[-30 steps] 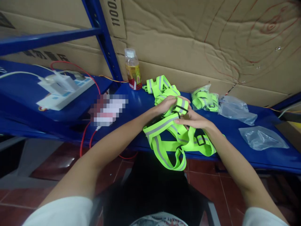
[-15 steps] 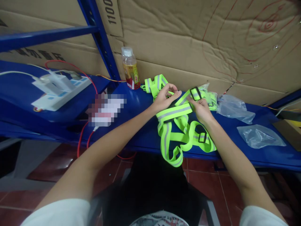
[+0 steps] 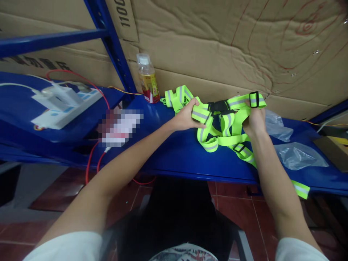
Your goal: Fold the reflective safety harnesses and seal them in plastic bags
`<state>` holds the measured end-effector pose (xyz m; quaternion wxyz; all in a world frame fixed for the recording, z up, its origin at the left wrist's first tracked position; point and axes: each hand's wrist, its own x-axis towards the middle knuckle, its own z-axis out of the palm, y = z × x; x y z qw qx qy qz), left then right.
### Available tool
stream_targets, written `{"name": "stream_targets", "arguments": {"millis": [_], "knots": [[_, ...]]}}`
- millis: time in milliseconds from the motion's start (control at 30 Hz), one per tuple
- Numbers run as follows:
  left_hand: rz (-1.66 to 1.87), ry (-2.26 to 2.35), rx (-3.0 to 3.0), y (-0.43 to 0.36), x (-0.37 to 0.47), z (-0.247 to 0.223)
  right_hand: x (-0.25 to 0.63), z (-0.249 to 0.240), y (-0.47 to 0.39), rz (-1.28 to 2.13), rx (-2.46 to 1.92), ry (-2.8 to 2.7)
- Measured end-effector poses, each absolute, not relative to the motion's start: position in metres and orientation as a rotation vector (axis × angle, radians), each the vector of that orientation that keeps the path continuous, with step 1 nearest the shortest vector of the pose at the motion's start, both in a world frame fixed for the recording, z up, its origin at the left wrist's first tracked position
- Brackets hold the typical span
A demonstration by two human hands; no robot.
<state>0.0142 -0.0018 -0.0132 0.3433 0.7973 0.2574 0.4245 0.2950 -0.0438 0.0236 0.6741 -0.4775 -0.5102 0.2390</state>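
Neon-yellow straps with a grey stripe [image 3: 200,115] stretch between my two hands above the blue shelf. My left hand [image 3: 187,116] is closed round their left part. A black buckle [image 3: 218,106] sits in the strap between the hands. At the right, my right hand [image 3: 255,117] grips the strap just below a black slider [image 3: 254,99]; its fingers are partly hidden. Loops with a second slider [image 3: 239,147] hang below, and one strap end [image 3: 301,189] shows beyond my right forearm. Another neon strap bundle [image 3: 181,95] lies behind my left hand.
A bottle [image 3: 148,79] stands at the back of the blue shelf [image 3: 174,156]. Clear plastic bags [image 3: 301,156] lie at the right, near a cardboard box [image 3: 333,150]. At the left are a white power strip [image 3: 65,112], red cables and a blue post [image 3: 114,47].
My right hand has moved right and slightly up, pulling the strap out straight. My left hand has closed on the strap. The loops have shifted right, and the black buckle now shows.
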Motion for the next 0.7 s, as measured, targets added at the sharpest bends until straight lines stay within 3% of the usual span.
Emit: {"name": "stream_targets", "arguments": {"millis": [433,567,700], "knots": [[1.414,0.709,1.056,0.023,0.017,-0.006,0.285,0.025,-0.057,0.543,-1.100,-1.356],[1.445,0.663,1.043,0.015,0.015,0.008,0.274,0.027,-0.075,0.506,-1.078,-1.474],[1.389,0.602,1.311,-0.026,-0.001,0.051,0.265,0.060,-0.129,0.479,-1.119,-1.575]]}}
